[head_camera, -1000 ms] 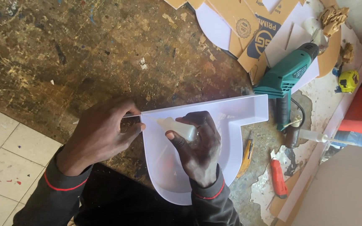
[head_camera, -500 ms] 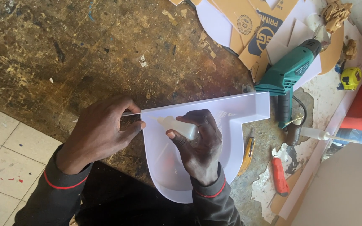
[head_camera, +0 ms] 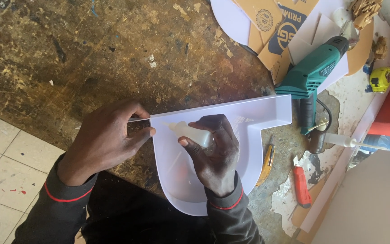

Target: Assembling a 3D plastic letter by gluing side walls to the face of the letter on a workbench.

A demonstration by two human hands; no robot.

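Workbench: scarred, paint-stained wooden top, dark brown, taking up most of the view, with pale floor tiles showing past its near left edge. White plastic channel-letter shell: a shallow tray with a raised rim, straight along its top edge and curved at the bottom, lying flat at the near edge of the bench directly in front of the person. Left hand: set at the shell's left corner, thumb and fingers pinched narrowly on the thin rim strip there. Right hand: resting inside the shell, fingers wrapped closed around a small translucent glue bottle, nozzle pointing left toward the pinched corner, its tip close to the inner rim. Teal power drill: lying on its side just beyond the shell's right end, cord trailing beneath it. Cardboard pieces and white offcuts: heaped at the far edge of the bench, above the drill. Red-handled tool: lying on the bench, right of the shell. Yellow utility knife: just beside the shell's curved right edge. Yellow tape measure: far right, well apart from the hands.
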